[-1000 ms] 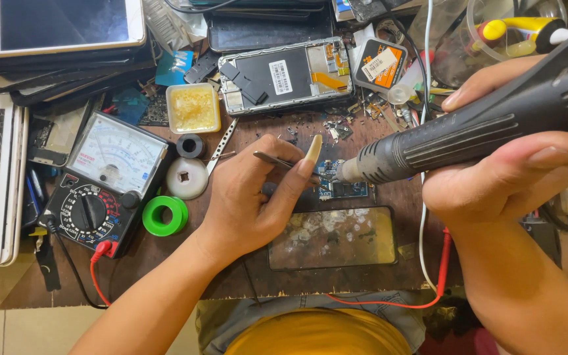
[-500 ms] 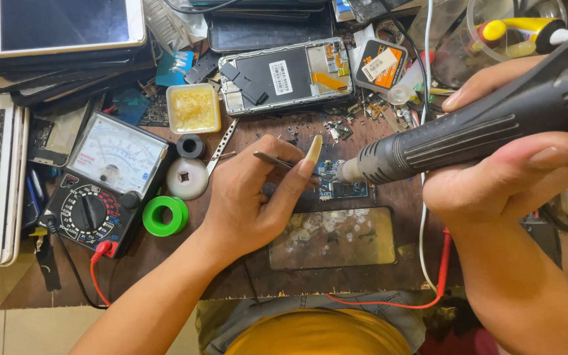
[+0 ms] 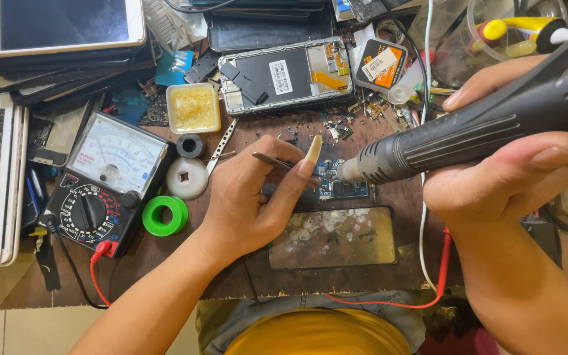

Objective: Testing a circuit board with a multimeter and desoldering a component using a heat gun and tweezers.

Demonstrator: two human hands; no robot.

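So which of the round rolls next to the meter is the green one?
The green roll, lowest of the three and nearest the left hand; the white roll and small black roll sit above it.

Your left hand [image 3: 251,197] and the hot-air tool [image 3: 468,131] close in on the small circuit board [image 3: 343,187] from both sides, leaving only a narrow gap above it. Just in front lies the dark glass panel [image 3: 333,238]; beyond it the tabletop [image 3: 231,276] edge is bare. To your left the green solder spool [image 3: 164,215], white reel [image 3: 187,178] and multimeter [image 3: 103,181] crowd the way. Behind, the opened phone [image 3: 284,73] and loose scraps block any reach
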